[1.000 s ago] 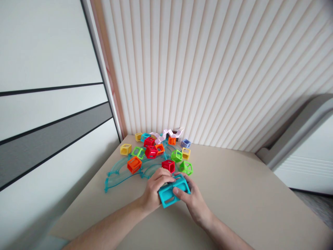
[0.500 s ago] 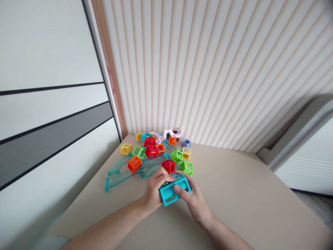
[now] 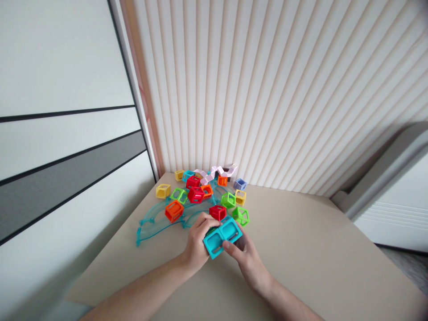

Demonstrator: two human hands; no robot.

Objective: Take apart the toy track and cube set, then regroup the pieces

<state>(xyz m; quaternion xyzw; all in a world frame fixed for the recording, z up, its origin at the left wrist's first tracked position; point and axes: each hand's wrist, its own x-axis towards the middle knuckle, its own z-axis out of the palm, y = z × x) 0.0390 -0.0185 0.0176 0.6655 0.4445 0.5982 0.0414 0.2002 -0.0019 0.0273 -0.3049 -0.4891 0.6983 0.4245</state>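
Between my two hands is a turquoise open-frame toy block (image 3: pixel 214 243), two square windows long, tilted so its windowed side faces me. My left hand (image 3: pixel 197 243) grips its left end, fingers curled over the top edge. My right hand (image 3: pixel 248 255) holds the right end, with the thumb pressed on the near lower edge and the other fingers mostly hidden behind. A bit of green shows behind the block by my left fingers; I cannot tell what it belongs to. Just beyond lie a red frame cube (image 3: pixel 217 212) and a green frame cube (image 3: pixel 240 216).
Several coloured frame cubes, such as an orange one (image 3: pixel 174 211), lie on the beige table (image 3: pixel 301 240) among clear blue curved track pieces (image 3: pixel 157 228). Pale pink zigzag pieces (image 3: pixel 219 170) lie at the back by the ribbed wall (image 3: pixel 254 111). A white cabinet (image 3: pixel 73 214) stands left.
The turquoise block has been tilted, so both of its windows now face me, and it sits slightly higher. Both hands keep their hold. The pieces on the table lie as before.
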